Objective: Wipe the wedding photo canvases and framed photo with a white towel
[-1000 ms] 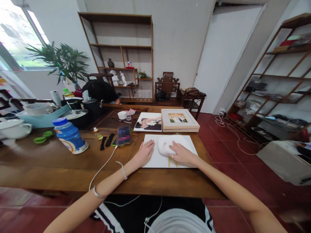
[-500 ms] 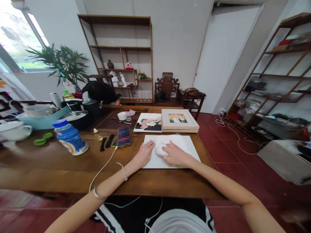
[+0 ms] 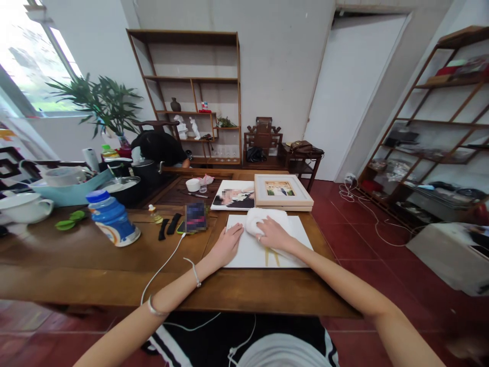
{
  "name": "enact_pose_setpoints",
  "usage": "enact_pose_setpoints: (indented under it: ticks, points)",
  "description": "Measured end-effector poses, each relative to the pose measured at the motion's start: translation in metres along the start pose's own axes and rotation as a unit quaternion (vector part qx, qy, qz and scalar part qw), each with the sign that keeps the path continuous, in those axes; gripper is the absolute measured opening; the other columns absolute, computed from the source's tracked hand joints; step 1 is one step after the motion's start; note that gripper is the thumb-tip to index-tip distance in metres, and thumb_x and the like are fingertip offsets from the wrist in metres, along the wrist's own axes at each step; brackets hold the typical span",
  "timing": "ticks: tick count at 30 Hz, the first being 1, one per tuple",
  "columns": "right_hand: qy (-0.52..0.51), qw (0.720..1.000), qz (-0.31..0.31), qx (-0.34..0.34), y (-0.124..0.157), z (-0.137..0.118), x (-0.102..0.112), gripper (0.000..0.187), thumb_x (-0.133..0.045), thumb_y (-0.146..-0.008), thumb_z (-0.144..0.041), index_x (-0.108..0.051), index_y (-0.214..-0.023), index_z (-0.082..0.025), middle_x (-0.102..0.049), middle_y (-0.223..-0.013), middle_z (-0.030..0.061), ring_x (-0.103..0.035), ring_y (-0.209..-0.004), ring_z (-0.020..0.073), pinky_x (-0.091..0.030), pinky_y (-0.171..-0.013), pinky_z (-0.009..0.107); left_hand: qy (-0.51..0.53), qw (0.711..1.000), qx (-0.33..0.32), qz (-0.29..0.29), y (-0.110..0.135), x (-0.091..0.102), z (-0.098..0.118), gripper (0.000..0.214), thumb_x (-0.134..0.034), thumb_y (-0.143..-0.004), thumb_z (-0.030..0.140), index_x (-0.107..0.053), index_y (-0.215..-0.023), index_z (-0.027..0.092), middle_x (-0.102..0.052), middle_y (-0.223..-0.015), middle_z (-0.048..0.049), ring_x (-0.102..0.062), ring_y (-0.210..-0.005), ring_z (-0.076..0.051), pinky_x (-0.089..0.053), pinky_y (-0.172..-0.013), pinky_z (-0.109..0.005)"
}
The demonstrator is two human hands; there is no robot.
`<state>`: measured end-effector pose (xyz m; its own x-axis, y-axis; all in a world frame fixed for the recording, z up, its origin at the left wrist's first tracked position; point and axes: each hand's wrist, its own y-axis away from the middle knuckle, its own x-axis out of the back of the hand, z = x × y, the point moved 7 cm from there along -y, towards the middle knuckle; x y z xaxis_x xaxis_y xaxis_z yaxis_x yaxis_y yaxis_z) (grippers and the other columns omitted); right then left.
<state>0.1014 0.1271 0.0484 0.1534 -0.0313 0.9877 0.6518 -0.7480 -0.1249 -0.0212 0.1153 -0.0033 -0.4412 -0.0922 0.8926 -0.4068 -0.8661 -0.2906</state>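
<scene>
A white board (image 3: 294,250) lies flat near the table's front edge, with yellowish streaks showing on its lower part. My left hand (image 3: 228,243) rests on the board's left side, fingers stretched out and nothing in it. On the board's upper part is a folded white cloth (image 3: 275,215). My right hand (image 3: 273,234) grips and presses this cloth against the surface, its fingers partly sunk into the folds. Just beyond the board are a photo panel (image 3: 236,196) and a pale framed picture (image 3: 301,189).
On the wooden table (image 3: 114,275), a phone (image 3: 195,216) with a white cable, black straps (image 3: 168,226), a small dropper bottle (image 3: 155,214) and a blue bottle (image 3: 112,219) stand to the left. A person (image 3: 162,148) is bent low beyond the table.
My right hand has slid the cloth away from me, up the board, and more of the yellowish streaks now show. My left hand stays in place on the board.
</scene>
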Motion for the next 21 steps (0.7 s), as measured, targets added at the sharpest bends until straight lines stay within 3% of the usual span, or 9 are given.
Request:
enact_pose_setpoints:
  ticks: [4, 6, 8, 11, 14, 17, 21]
  points:
    - [0.004, 1.0, 0.005, 0.002, -0.023, -0.002, -0.004, 0.027, -0.045, -0.082, -0.022, -0.057, -0.103, -0.011, -0.055, -0.119, 0.0198, -0.042, -0.119, 0.0318, -0.025, -0.097, 0.053, 0.088, 0.993, 0.015, 0.081, -0.001, 0.015, -0.002, 0.038, -0.029, -0.093, 0.024, -0.049, -0.125, 0.018, -0.048, -0.134, -0.0095, -0.04, -0.127, -0.02, -0.028, -0.108, -0.044]
    - [0.005, 1.0, 0.004, 0.024, -0.022, -0.018, -0.008, 0.025, -0.048, -0.08, -0.021, -0.058, -0.101, -0.012, -0.053, -0.123, 0.0194, -0.034, -0.126, 0.0317, -0.021, -0.099, 0.056, 0.14, 0.979, 0.03, 0.146, -0.001, 0.028, -0.006, 0.04, -0.027, -0.094, 0.028, -0.046, -0.128, 0.016, -0.047, -0.135, -0.0092, -0.04, -0.127, -0.018, -0.03, -0.108, -0.038]
    - [0.006, 0.996, 0.0, 0.088, -0.011, -0.043, -0.01, 0.021, -0.049, -0.078, -0.02, -0.06, -0.094, -0.013, -0.057, -0.118, 0.0179, -0.033, -0.127, 0.0295, -0.019, -0.1, 0.055, 0.182, 0.964, 0.05, 0.19, 0.0, 0.036, -0.01, 0.043, -0.026, -0.095, 0.032, -0.044, -0.129, 0.014, -0.047, -0.135, -0.0099, -0.041, -0.126, -0.017, -0.03, -0.107, -0.035]
    - [0.004, 0.977, -0.02, 0.212, 0.02, -0.082, -0.006, 0.018, -0.05, -0.078, -0.023, -0.062, -0.087, -0.013, -0.062, -0.109, 0.0169, -0.041, -0.121, 0.0279, -0.024, -0.1, 0.049, 0.226, 0.946, 0.072, 0.22, 0.002, 0.042, -0.016, 0.044, -0.028, -0.094, 0.035, -0.048, -0.126, 0.013, -0.05, -0.132, -0.0104, -0.045, -0.123, -0.018, -0.032, -0.106, -0.036]
    - [-0.003, 0.963, -0.065, 0.261, 0.05, -0.099, 0.005, 0.021, -0.05, -0.078, -0.027, -0.063, -0.088, -0.015, -0.064, -0.104, 0.0137, -0.058, -0.096, 0.0259, -0.035, -0.091, 0.042, 0.235, 0.944, 0.062, 0.224, 0.001, 0.043, -0.015, 0.041, -0.032, -0.093, 0.034, -0.053, -0.122, 0.014, -0.053, -0.129, -0.0099, -0.048, -0.12, -0.019, -0.033, -0.105, -0.037]
    - [0.001, 0.973, -0.115, 0.203, 0.057, -0.082, 0.012, 0.021, -0.049, -0.077, -0.029, -0.063, -0.086, -0.015, -0.067, -0.087, 0.0112, -0.061, -0.074, 0.024, -0.043, -0.07, 0.034, 0.214, 0.958, 0.045, 0.188, -0.001, 0.039, -0.009, 0.039, -0.035, -0.091, 0.033, -0.059, -0.114, 0.012, -0.058, -0.123, -0.0115, -0.052, -0.117, -0.02, -0.037, -0.103, -0.036]
    - [-0.015, 0.992, -0.109, 0.055, 0.026, -0.029, 0.016, 0.028, -0.047, -0.08, -0.035, -0.064, -0.088, -0.014, -0.067, -0.085, 0.0147, -0.062, -0.074, 0.0267, -0.041, -0.062, 0.031, 0.155, 0.979, 0.032, 0.125, -0.003, 0.03, -0.004, 0.034, -0.042, -0.087, 0.03, -0.066, -0.104, 0.011, -0.061, -0.119, -0.0127, -0.055, -0.113, -0.023, -0.04, -0.1, -0.038]
